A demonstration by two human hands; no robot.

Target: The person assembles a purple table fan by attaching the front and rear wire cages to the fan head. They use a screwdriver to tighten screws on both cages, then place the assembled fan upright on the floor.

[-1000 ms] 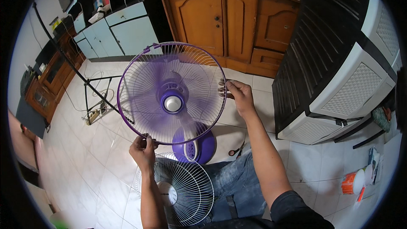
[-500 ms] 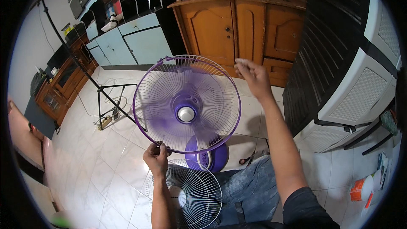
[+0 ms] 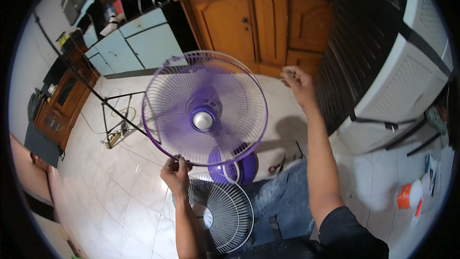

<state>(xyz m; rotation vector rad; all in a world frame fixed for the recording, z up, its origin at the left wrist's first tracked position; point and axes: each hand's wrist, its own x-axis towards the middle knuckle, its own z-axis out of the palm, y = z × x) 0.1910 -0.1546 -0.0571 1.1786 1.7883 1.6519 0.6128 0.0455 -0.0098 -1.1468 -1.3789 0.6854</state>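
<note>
Left hand (image 3: 176,172) gripping purple fan (image 3: 205,108) rim's bottom, right hand (image 3: 298,80) raised beside

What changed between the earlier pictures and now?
The right hand let go of the fan guard's rim and lifted clear, fingers curled. The left hand still grips the guard's lower rim; the loose white grille still lies on the floor.

left hand (image 3: 176,173) low, fingers curled; right hand (image 3: 298,82) raised, loosely closed

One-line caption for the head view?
Left hand grips the purple fan's front grille at its lower rim; right hand raised beside it.
</note>
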